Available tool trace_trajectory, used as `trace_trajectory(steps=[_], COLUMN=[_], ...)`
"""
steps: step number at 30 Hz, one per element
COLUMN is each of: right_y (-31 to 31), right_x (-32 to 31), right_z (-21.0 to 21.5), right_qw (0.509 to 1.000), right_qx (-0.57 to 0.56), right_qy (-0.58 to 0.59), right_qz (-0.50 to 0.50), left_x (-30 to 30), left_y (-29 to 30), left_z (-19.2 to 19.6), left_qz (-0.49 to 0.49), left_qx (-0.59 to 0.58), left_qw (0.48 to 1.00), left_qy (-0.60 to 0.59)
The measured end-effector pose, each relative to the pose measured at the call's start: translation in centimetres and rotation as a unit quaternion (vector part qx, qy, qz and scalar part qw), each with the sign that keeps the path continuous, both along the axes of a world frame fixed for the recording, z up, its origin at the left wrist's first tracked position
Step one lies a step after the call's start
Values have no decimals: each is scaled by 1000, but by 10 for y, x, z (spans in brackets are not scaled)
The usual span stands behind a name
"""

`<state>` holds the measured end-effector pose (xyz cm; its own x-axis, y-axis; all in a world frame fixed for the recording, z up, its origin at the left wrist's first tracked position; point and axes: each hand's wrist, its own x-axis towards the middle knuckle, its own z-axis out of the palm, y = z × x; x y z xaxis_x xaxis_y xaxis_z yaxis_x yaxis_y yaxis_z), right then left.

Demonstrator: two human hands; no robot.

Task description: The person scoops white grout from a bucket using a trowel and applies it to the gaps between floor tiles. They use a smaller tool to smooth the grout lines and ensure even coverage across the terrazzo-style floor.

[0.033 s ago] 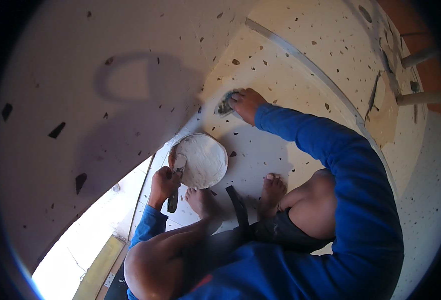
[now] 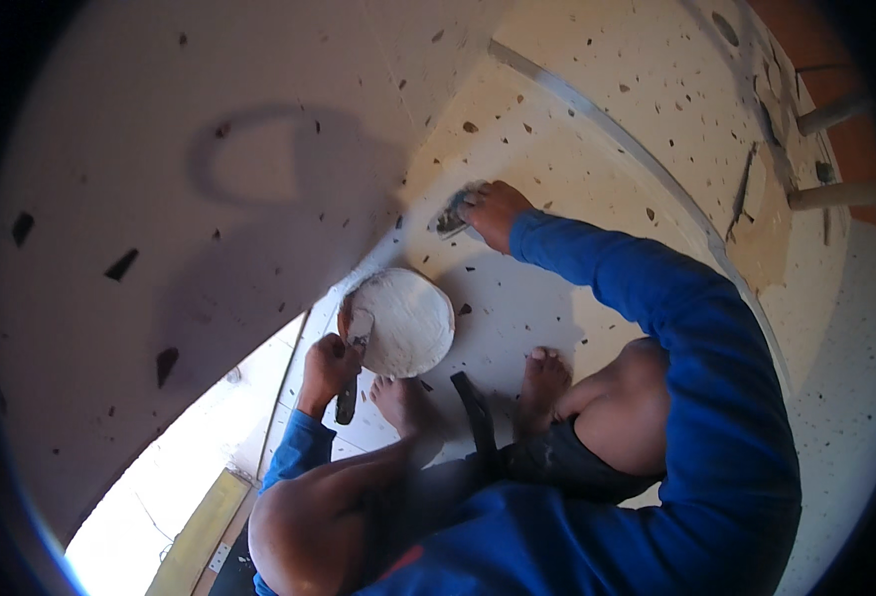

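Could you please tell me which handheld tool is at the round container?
The putty knife in the left hand: its blade is over the round container, while the flat tool in the right hand is apart from it.

I can't read any words, numbers or signs here — none on the blue shirt point(image 2: 731, 417), none anywhere else.

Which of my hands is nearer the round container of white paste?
Left. Your left hand is at the near left edge of the container, holding a scraper; your right hand is farther off, beyond its far right side.
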<state>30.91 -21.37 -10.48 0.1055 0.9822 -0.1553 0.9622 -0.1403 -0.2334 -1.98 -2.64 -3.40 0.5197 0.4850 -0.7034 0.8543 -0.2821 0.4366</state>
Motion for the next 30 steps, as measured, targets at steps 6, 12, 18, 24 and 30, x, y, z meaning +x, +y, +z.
trace_trajectory(steps=[6,12,18,24,30], right_y=[43,38,71,52,76], right_x=[42,25,53,54,61], right_z=[10,30,7,66,24], right_qw=[994,996,999,985,997], right_qx=[16,-84,-3,-171,-72], right_qy=[-17,24,-34,-12,-14], right_qz=[-105,-27,-18,25,9], left_x=[7,8,7,10,16], left_y=[4,2,3,0,-1], left_z=[0,-2,-4,1,-2], left_qz=[-12,-11,-7,14,12], left_qx=[-22,0,-28,-40,-59], left_qw=[1000,1000,1000,999,998], left_qy=[-6,7,1,19,19])
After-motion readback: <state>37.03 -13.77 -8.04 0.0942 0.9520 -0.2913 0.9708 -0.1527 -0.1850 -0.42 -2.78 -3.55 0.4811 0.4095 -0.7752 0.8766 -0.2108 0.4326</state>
